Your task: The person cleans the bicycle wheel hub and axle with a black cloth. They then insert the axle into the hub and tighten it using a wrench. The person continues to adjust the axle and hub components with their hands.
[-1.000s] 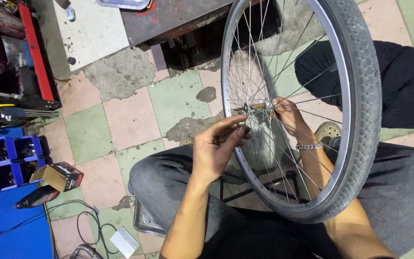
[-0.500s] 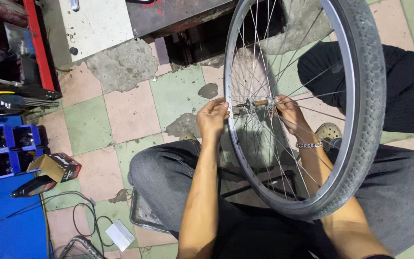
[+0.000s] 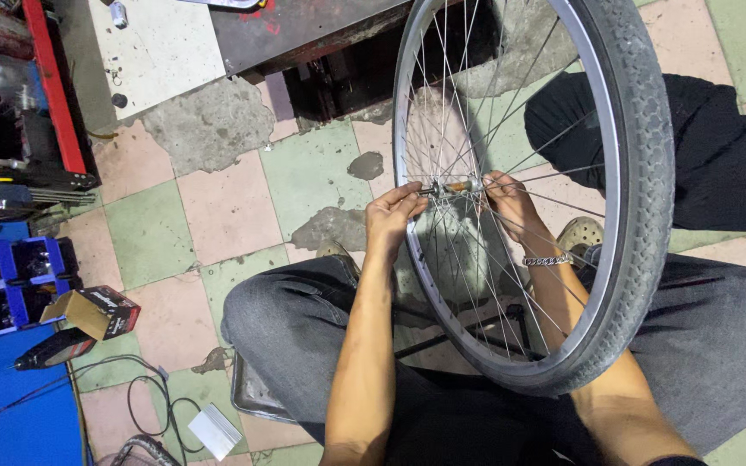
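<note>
Two surfaces: a floor (image 3: 226,216) of worn green and pink tiles with grey patches of bare cement is seen beyond and to the left of the grip, and a white slab (image 3: 161,52) with a rusted dark plate (image 3: 304,26) beside it is seen at the far edge.
Wheel: a bicycle wheel (image 3: 641,198) with a grey treaded tyre and a silver rim is held upright between the knees, its lower rim resting against the lap below the grip.
Legs: grey jeans (image 3: 295,302) are seen directly under the forearms, and a tan shoe (image 3: 582,233) is seen through the spokes just right of the grip.
Black cloth: a dark heap (image 3: 718,164) is laid on the tiles well right of the wheel.
Blue bins: a blue compartment rack (image 3: 10,285) is stood far left of the grip, with a red-framed stand (image 3: 53,95) above it.
Tray: a metal tray (image 3: 256,397) is lodged under the left thigh, below the grip.
Box: a small open carton (image 3: 92,311) is set on the floor near the bins, with black cable (image 3: 144,401) looped below it.
Hub: the hub (image 3: 455,185) with its axle is found at the wheel's centre, between both hands.
Left hand: the left hand (image 3: 393,220) is pinched narrowly on the axle end at the near side of the hub.
Right hand: the right hand (image 3: 511,203), reached through the spokes with a chain bracelet (image 3: 546,259) at the wrist, is closed on the hub's far end.
</note>
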